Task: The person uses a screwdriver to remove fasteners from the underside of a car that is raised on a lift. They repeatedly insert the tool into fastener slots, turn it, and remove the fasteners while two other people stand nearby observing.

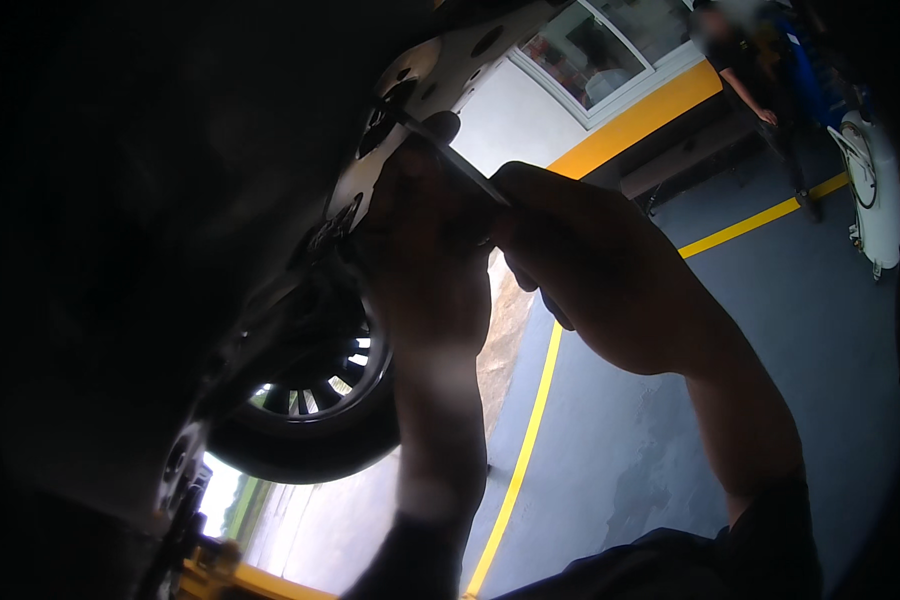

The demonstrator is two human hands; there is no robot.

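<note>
My right hand [580, 230] is raised and closed around the lower end of a slim, straight metal rod-like tool [457, 164]. The rod slants up and left to a dark opening in the perforated metal underbody part [365, 185] of a car. Whether it is a screwdriver or a wrench handle I cannot tell. My left hand [420, 205] is up beside the same metal part, under and left of the rod. Deep shadow hides its fingers, so whether they grip anything does not show.
A car wheel [315, 440] with a spoked rim hangs at lower left. Yellow lines [530, 440] cross the grey floor [620, 470]. At upper right a person [745, 80] stands near a white cylindrical piece of equipment [878, 200] with a cable. A bench [680, 160] stands below the window.
</note>
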